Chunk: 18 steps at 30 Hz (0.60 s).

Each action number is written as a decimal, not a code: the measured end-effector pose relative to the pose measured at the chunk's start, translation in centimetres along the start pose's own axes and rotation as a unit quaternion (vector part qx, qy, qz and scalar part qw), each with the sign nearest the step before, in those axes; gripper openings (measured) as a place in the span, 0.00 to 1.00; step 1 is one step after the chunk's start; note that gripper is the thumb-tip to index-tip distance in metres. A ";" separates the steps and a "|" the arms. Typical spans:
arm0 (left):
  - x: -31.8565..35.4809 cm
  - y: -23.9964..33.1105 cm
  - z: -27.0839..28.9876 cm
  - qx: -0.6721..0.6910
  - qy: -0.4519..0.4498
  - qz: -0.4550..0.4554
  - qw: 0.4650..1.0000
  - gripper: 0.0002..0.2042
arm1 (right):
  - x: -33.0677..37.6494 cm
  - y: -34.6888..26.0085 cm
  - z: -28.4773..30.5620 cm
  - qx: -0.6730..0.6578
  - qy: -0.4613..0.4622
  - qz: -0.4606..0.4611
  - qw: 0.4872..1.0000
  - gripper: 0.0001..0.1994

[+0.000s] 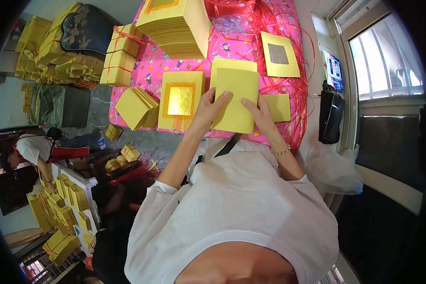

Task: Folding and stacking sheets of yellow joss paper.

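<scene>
A plain yellow sheet of paper (236,106), or a thin wad of sheets, is held upright in front of me by both hands. My left hand (209,108) grips its left edge with the thumb across the front. On the opposite edge my right hand (264,118) does the same, a beaded bracelet on its wrist. Behind the held paper shows the top of another yellow stack (234,63). Left of my left hand lies a stack of yellow paper with a gold foil square (181,100). Partly covered by my right hand is a smaller yellow piece (279,107).
Pink patterned cloth (149,71) covers the table. A tall yellow stack (177,35) stands at the back, tied bundles (119,64) to its left. Yellow paper with a silver square (280,54) lies right, among red plastic strings (288,21). Another person (35,149) works far left.
</scene>
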State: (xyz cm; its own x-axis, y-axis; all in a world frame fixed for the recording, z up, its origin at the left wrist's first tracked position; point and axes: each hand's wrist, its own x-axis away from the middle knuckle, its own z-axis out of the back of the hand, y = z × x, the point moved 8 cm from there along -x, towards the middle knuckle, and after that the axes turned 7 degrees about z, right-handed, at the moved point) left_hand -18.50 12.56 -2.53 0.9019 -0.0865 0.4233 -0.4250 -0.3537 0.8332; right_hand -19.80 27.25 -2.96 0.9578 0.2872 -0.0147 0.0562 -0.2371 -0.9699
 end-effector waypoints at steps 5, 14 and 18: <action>-0.6 -1.2 0.7 0.081 -0.015 0.106 0.991 0.17 | -0.1 1.0 0.9 -0.069 0.024 -0.067 0.995 0.19; -0.5 0.6 0.2 -0.032 -0.020 -0.007 0.999 0.21 | -0.2 1.6 0.9 -0.095 0.022 -0.087 0.991 0.20; -0.6 -0.1 -0.6 -0.030 -0.069 0.042 0.996 0.22 | -0.3 1.1 0.8 -0.061 0.009 -0.054 0.997 0.19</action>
State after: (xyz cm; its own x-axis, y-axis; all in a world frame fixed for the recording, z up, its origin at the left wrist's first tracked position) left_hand -19.02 13.21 -2.67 0.8636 -0.2414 0.4427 -0.4991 -0.2844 0.8186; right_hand -20.28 27.60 -4.16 0.9491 0.3006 0.0945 0.1928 -0.3169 -0.9286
